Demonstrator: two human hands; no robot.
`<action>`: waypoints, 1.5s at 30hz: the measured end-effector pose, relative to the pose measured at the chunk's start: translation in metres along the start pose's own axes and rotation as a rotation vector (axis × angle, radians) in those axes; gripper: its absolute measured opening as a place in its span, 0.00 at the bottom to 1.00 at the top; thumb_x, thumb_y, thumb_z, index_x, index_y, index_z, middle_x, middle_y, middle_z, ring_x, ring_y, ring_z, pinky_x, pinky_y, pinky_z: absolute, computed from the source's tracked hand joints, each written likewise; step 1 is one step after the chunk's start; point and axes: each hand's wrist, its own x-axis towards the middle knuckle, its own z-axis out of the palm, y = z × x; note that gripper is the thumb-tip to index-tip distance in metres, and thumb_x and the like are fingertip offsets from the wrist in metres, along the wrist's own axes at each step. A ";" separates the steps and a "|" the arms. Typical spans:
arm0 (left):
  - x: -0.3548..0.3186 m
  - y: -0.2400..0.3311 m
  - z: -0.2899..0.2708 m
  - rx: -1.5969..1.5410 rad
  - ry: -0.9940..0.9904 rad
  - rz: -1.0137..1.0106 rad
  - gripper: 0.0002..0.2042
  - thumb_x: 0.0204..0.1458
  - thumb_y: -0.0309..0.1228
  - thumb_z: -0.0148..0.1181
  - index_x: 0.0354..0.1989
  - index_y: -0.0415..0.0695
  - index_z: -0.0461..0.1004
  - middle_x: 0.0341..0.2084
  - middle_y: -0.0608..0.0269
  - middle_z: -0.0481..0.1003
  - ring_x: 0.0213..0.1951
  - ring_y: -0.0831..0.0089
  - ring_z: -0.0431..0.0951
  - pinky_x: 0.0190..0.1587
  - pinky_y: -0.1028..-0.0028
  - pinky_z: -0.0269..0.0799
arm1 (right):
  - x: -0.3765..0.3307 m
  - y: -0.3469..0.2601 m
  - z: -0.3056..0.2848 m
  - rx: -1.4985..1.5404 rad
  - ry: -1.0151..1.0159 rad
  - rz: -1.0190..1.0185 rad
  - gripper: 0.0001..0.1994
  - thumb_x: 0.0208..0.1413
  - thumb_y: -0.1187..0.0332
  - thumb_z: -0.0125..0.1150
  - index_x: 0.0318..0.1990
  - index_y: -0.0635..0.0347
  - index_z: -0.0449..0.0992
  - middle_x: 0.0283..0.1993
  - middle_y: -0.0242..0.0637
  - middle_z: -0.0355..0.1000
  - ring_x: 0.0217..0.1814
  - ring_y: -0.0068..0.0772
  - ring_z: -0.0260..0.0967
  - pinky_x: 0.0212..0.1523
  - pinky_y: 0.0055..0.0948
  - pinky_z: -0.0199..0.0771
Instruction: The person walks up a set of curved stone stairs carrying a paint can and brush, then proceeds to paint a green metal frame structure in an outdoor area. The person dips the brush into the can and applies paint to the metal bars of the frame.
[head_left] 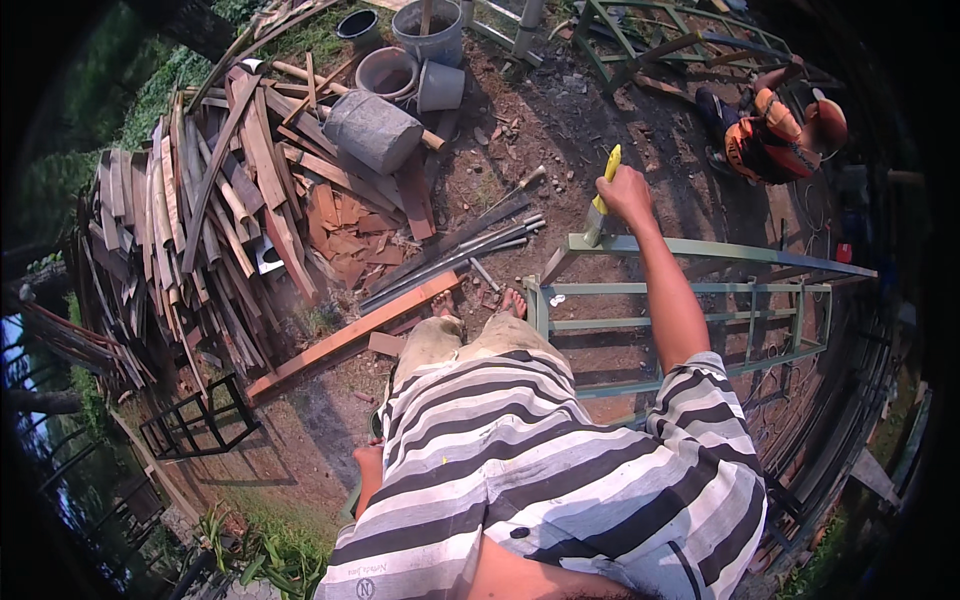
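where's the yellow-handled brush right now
In the head view, the brush is upper right of centre, gripped in the right hand, with its bristles on the top rail of the green metal frame.

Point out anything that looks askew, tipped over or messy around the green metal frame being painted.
A grey cylinder lies tipped on its side on the heap of scrap wood planks, which sprawls in all directions. Metal bars lie loose on the dirt. The right hand holds a yellow-handled brush against the green frame, which looks intact.
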 end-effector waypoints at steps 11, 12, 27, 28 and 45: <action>0.014 0.034 0.053 0.040 -0.021 -0.049 0.09 0.56 0.37 0.40 0.32 0.44 0.59 0.30 0.59 0.63 0.33 0.62 0.65 0.48 0.56 0.67 | -0.181 0.033 -0.003 0.478 0.662 0.163 0.13 0.62 0.62 0.66 0.39 0.67 0.83 0.37 0.50 0.81 0.39 0.50 0.80 0.40 0.41 0.76; 0.012 0.041 0.068 0.053 -0.035 -0.046 0.09 0.56 0.37 0.40 0.32 0.44 0.59 0.30 0.59 0.63 0.33 0.62 0.66 0.49 0.57 0.67 | -0.189 0.048 0.004 0.482 0.736 0.299 0.14 0.63 0.62 0.66 0.40 0.67 0.83 0.37 0.49 0.81 0.39 0.50 0.80 0.40 0.40 0.77; -0.024 0.127 0.241 0.501 -0.410 0.319 0.15 0.60 0.44 0.39 0.31 0.46 0.63 0.22 0.66 0.67 0.23 0.69 0.68 0.35 0.66 0.70 | -0.184 0.091 -0.018 0.242 1.018 0.148 0.11 0.62 0.62 0.65 0.47 0.57 0.79 0.41 0.41 0.78 0.40 0.51 0.78 0.38 0.42 0.76; -0.030 0.118 0.247 0.388 -0.333 0.281 0.15 0.59 0.44 0.39 0.31 0.45 0.63 0.23 0.66 0.67 0.24 0.69 0.69 0.35 0.66 0.71 | -0.193 0.062 -0.005 0.337 0.848 0.042 0.12 0.58 0.69 0.65 0.50 0.55 0.77 0.42 0.39 0.76 0.43 0.52 0.76 0.40 0.44 0.76; -0.095 0.080 0.137 0.343 -0.249 0.128 0.14 0.58 0.43 0.43 0.25 0.49 0.63 0.22 0.69 0.68 0.26 0.68 0.70 0.44 0.63 0.68 | -0.115 0.290 -0.102 0.192 0.914 0.333 0.09 0.62 0.63 0.63 0.44 0.57 0.80 0.42 0.43 0.77 0.44 0.55 0.76 0.42 0.47 0.74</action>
